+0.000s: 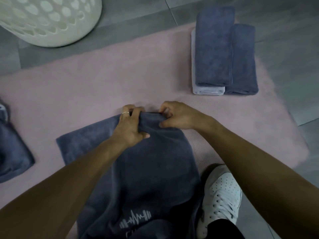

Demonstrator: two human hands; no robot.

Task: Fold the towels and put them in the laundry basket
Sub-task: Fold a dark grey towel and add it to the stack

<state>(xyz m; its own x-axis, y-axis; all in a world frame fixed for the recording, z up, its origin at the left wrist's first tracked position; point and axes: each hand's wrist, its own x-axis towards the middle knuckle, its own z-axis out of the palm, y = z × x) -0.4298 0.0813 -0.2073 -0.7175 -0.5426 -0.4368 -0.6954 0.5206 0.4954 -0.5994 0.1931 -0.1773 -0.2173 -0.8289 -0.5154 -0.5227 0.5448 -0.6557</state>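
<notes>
Both hands, left hand [131, 125] and right hand [177, 116], pinch the dark towel's [151, 161] far edge near the pink mat's [86, 87] near edge.

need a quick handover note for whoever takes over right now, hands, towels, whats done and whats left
Left hand and right hand: both grip the far edge of the dark towel on the pink mat.
Done: three folded towels stacked at the mat's far right.
Left: finish this fold; another dark towel waits at the left edge. Nothing visibly in the laundry basket yet; its inside is hidden.

No readable text; only a white barbell-and-pulse-line logo [135, 218] on the dark garment [146, 195].
</notes>
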